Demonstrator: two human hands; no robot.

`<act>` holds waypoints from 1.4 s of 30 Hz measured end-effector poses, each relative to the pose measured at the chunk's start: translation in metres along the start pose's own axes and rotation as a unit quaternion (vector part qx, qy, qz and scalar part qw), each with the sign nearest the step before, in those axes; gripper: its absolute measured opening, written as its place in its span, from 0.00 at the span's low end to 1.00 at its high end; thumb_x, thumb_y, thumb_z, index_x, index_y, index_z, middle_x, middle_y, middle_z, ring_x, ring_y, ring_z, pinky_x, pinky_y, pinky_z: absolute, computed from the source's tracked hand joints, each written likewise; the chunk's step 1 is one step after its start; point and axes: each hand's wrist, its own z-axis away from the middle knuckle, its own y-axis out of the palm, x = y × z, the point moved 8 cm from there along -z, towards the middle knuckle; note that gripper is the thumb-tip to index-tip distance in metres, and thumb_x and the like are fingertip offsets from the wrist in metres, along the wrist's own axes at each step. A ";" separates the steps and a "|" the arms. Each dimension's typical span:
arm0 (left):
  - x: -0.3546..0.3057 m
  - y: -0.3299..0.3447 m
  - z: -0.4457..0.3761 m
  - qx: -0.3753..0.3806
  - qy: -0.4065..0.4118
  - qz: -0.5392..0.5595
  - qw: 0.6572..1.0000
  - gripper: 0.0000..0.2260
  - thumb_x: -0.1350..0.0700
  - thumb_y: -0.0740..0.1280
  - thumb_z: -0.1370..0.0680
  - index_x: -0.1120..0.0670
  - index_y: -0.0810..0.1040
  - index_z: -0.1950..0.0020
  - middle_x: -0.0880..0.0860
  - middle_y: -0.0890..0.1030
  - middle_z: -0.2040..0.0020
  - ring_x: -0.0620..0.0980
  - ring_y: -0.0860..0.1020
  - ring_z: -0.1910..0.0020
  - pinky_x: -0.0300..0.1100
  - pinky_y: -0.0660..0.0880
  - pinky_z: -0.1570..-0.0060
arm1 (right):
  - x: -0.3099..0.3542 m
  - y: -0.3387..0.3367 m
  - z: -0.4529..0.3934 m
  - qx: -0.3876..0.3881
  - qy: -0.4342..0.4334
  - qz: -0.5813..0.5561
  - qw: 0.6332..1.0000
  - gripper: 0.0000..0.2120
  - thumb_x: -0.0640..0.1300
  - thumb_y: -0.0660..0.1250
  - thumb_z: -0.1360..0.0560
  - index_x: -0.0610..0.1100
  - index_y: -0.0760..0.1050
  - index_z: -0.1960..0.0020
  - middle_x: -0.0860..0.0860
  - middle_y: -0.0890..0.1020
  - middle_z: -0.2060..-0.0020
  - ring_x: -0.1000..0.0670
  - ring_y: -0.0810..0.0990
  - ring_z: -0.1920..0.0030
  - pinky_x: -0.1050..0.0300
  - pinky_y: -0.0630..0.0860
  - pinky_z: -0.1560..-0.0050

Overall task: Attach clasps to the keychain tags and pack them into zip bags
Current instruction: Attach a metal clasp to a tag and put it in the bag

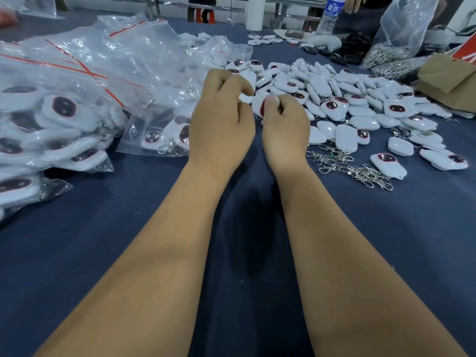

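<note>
My right hand (284,124) pinches a tag (258,104), my left hand (221,117) curled against it — filled bags (77,86) left of it, many loose tags (360,104) and clasps (353,168) to the right.

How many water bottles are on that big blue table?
1. A single clear plastic water bottle with a blue label stands upright at the far end of the table, right of centre, beside a large clear bag. Others could be hidden behind the bags.
</note>
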 end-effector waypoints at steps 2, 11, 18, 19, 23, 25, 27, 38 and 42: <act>0.002 0.005 0.001 0.018 -0.031 0.064 0.997 0.15 0.64 0.57 0.27 0.56 0.78 0.46 0.49 0.77 0.47 0.45 0.75 0.56 0.39 0.74 0.51 | -0.003 -0.002 -0.001 -0.013 0.033 -0.119 0.992 0.14 0.44 0.58 0.20 0.37 0.73 0.59 0.48 0.74 0.65 0.48 0.71 0.61 0.45 0.73 0.54; 0.049 0.039 0.009 0.071 -0.315 0.323 0.890 0.15 0.54 0.59 0.21 0.47 0.73 0.35 0.48 0.79 0.50 0.49 0.79 0.51 0.49 0.77 0.41 | -0.001 0.014 0.000 0.088 0.084 -0.295 0.948 0.08 0.35 0.63 0.24 0.45 0.76 0.60 0.54 0.76 0.72 0.56 0.72 0.75 0.64 0.66 0.74; 0.050 0.036 0.004 0.050 -0.310 0.391 0.865 0.07 0.61 0.63 0.20 0.52 0.77 0.54 0.47 0.81 0.64 0.42 0.78 0.65 0.36 0.75 0.62 | 0.010 0.024 0.006 0.141 0.033 -0.257 0.956 0.09 0.38 0.65 0.24 0.44 0.76 0.62 0.45 0.76 0.64 0.50 0.73 0.62 0.57 0.69 0.62; 0.050 0.036 0.005 0.051 -0.314 0.394 0.863 0.06 0.61 0.63 0.20 0.52 0.77 0.54 0.48 0.80 0.63 0.44 0.78 0.64 0.38 0.75 0.61 | 0.009 0.026 0.007 0.147 0.041 -0.266 0.952 0.06 0.39 0.64 0.22 0.43 0.76 0.58 0.44 0.77 0.61 0.48 0.74 0.59 0.54 0.72 0.60; 0.051 0.039 0.009 0.061 -0.366 0.439 0.819 0.06 0.55 0.61 0.21 0.54 0.77 0.52 0.53 0.79 0.61 0.50 0.76 0.69 0.39 0.71 0.71 | 0.006 0.041 0.010 0.184 0.074 -0.302 0.933 0.05 0.40 0.63 0.20 0.41 0.72 0.45 0.42 0.80 0.52 0.47 0.80 0.54 0.43 0.80 0.49; 0.052 0.040 0.011 0.061 -0.389 0.466 0.792 0.09 0.54 0.62 0.21 0.52 0.80 0.56 0.50 0.81 0.64 0.47 0.77 0.72 0.35 0.70 0.74 | 0.004 0.049 0.013 0.208 0.089 -0.276 0.934 0.09 0.38 0.63 0.22 0.41 0.70 0.42 0.44 0.80 0.54 0.48 0.79 0.60 0.48 0.80 0.58; 0.050 0.041 0.011 0.069 -0.386 0.469 0.792 0.09 0.56 0.62 0.20 0.52 0.81 0.55 0.48 0.82 0.66 0.45 0.79 0.71 0.34 0.72 0.73 | 0.003 0.057 0.016 0.238 0.095 -0.247 0.935 0.13 0.34 0.62 0.24 0.38 0.69 0.39 0.45 0.77 0.59 0.50 0.76 0.64 0.55 0.74 0.65; 0.051 0.044 0.007 0.077 -0.364 0.493 0.787 0.11 0.66 0.59 0.21 0.54 0.78 0.52 0.52 0.82 0.64 0.47 0.77 0.71 0.35 0.69 0.74 | -0.002 0.046 0.008 0.231 0.082 -0.259 0.934 0.15 0.27 0.59 0.26 0.33 0.77 0.42 0.44 0.79 0.61 0.53 0.74 0.68 0.62 0.69 0.68; 0.048 0.049 0.010 0.120 -0.368 0.459 0.800 0.11 0.63 0.60 0.20 0.53 0.80 0.47 0.54 0.83 0.58 0.47 0.78 0.66 0.36 0.71 0.69 | -0.004 0.041 0.005 0.199 0.055 -0.229 0.951 0.18 0.26 0.60 0.27 0.37 0.79 0.43 0.44 0.84 0.58 0.49 0.81 0.57 0.53 0.79 0.53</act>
